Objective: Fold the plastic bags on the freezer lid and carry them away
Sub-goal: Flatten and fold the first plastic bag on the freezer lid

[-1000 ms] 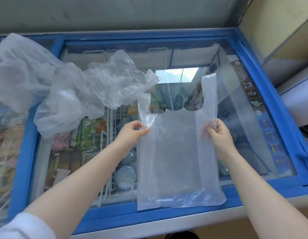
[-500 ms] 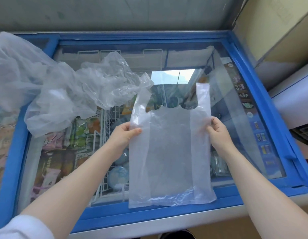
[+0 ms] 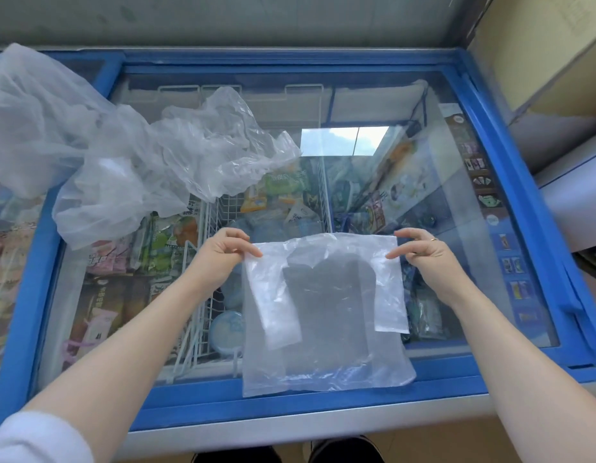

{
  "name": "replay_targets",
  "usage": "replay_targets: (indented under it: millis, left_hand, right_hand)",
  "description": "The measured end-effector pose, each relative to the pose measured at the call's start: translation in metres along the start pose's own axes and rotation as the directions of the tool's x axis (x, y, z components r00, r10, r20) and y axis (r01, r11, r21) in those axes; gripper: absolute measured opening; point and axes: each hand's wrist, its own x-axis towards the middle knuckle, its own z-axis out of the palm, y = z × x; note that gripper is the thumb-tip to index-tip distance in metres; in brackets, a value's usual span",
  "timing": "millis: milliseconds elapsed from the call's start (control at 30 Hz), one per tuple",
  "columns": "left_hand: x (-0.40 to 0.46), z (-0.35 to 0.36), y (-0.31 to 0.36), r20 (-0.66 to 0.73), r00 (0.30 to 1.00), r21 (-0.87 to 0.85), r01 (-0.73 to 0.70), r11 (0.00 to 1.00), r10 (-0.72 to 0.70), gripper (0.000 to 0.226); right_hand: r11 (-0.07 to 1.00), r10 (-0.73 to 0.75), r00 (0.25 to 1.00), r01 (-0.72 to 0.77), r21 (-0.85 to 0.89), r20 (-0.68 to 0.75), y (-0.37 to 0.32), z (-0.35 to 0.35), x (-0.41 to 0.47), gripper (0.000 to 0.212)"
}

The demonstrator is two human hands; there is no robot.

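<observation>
A clear plastic bag lies flat on the glass freezer lid near its front edge, its two handles folded down toward me over the body. My left hand pinches the left end of the fold line. My right hand pinches the right end. A heap of crumpled clear bags sits on the lid at the back left, reaching past the blue frame.
The blue lid frame surrounds the glass, with packaged frozen goods and wire baskets visible below. A cardboard box stands at the right rear. My shoes show at the bottom, in front of the freezer.
The bag's handles, which stood up away from me, have been folded down over its body. Both hands now hold the new fold line, lower and closer to the lid.
</observation>
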Motion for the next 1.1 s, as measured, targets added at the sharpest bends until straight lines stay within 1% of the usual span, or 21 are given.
replay_targets:
  millis: [33,67,133,167,200,233,300,367,433,500,567,600,667,733,800,867,933,1000,1033,1067,1100]
  left_hand:
    - [-0.001,-0.003,0.004,0.007,1.0,0.087,-0.014,0.996,0.014,0.048]
    - [-0.002,-0.004,0.007,0.0,1.0,0.15,-0.004,0.989,0.004,0.042]
    - [-0.007,-0.002,0.009,-0.084,0.996,0.21,0.059,0.976,-0.042,0.036]
    - [-0.011,0.003,0.01,-0.142,0.988,0.231,0.096,0.968,-0.064,0.032]
    - [-0.015,0.009,0.011,-0.185,0.977,0.268,0.154,0.951,-0.106,0.036]
    - [-0.019,0.017,0.01,-0.199,0.966,0.319,0.222,0.922,-0.163,0.047]
    - [-0.029,0.032,0.006,-0.173,0.953,0.384,0.298,0.874,-0.249,0.063]
    - [-0.033,0.043,0.0,-0.177,0.95,0.345,0.305,0.888,-0.258,0.068]
    - [-0.033,0.047,-0.004,-0.214,0.946,0.249,0.294,0.923,-0.244,0.069]
    - [-0.032,0.048,-0.004,-0.235,0.935,0.098,0.295,0.951,-0.266,0.067]
    - [-0.037,0.044,-0.002,-0.206,0.94,-0.026,0.273,0.962,-0.273,0.059]
    - [-0.042,0.04,-0.003,-0.18,0.954,-0.058,0.233,0.971,-0.24,0.053]
    - [-0.057,0.031,-0.009,-0.11,0.985,-0.066,0.128,0.99,-0.134,0.038]
    - [-0.072,0.024,-0.017,-0.037,0.998,-0.044,0.056,0.998,-0.057,0.028]
    - [-0.083,0.024,-0.024,0.011,1.0,-0.031,0.024,0.999,-0.024,0.026]
    - [-0.088,0.025,-0.027,0.029,1.0,-0.017,0.003,1.0,-0.003,0.028]
    - [-0.089,0.025,-0.03,0.011,1.0,0.012,-0.022,1.0,0.022,0.032]
    - [-0.093,0.027,-0.031,-0.066,0.998,0.044,-0.018,0.999,0.021,0.034]
    - [-0.097,0.029,-0.03,-0.12,0.993,-0.006,0.012,1.0,-0.012,0.038]
    - [-0.102,0.032,-0.03,-0.157,0.985,-0.095,0.053,0.994,-0.068,0.043]
    - [-0.108,0.036,-0.03,-0.16,0.977,-0.175,0.111,0.978,-0.14,0.045]
  right_hand:
    - [0.999,0.026,0.999,-0.026,-0.027,-0.021,-0.001,0.0,-0.002,0.056]
    - [0.997,0.05,0.997,-0.052,-0.052,-0.052,-0.004,0.001,-0.004,0.044]
    - [0.989,0.087,0.983,-0.104,-0.105,-0.161,-0.007,0.009,-0.009,0.019]
    - [0.982,0.109,0.973,-0.137,-0.13,-0.204,-0.007,0.015,-0.013,0.012]
    - [0.972,0.135,0.968,-0.171,-0.161,-0.211,-0.007,0.021,-0.016,0.018]
    - [0.957,0.173,0.965,-0.212,-0.197,-0.197,-0.006,0.028,-0.02,0.026]
    - [0.937,0.214,0.957,-0.257,-0.235,-0.196,-0.005,0.041,-0.025,0.034]
    - [0.937,0.253,0.937,-0.299,-0.18,-0.24,-0.005,0.046,-0.024,0.038]
    - [0.938,0.295,0.918,-0.332,-0.105,-0.264,-0.005,0.047,-0.02,0.037]
    - [0.944,0.305,0.915,-0.327,-0.043,-0.263,-0.005,0.046,-0.018,0.025]
    - [0.949,0.286,0.916,-0.312,-0.053,-0.282,-0.007,0.044,-0.022,0.018]
    - [0.948,0.269,0.913,-0.307,-0.082,-0.305,-0.008,0.043,-0.025,0.017]
    - [0.947,0.232,0.911,-0.292,-0.136,-0.34,-0.009,0.04,-0.033,0.013]
    - [0.951,0.253,0.922,-0.292,-0.1,-0.292,-0.008,0.04,-0.042,0.017]
    - [0.94,0.332,0.922,-0.342,-0.017,-0.198,-0.005,0.046,-0.051,0.025]
    - [0.926,0.373,0.915,-0.377,0.003,-0.155,-0.001,0.054,-0.056,0.028]
    - [0.922,0.386,0.912,-0.386,0.028,-0.135,0.004,0.061,-0.057,0.025]
    - [0.925,0.38,0.916,-0.373,0.073,-0.129,0.006,0.063,-0.059,0.033]
    - [0.925,0.374,0.919,-0.361,0.115,-0.123,0.005,0.062,-0.061,0.038]
    - [0.926,0.361,0.926,-0.341,0.162,-0.114,0.004,0.06,-0.065,0.043]
    - [0.923,0.349,0.933,-0.326,0.205,-0.091,0.003,0.058,-0.07,0.045]
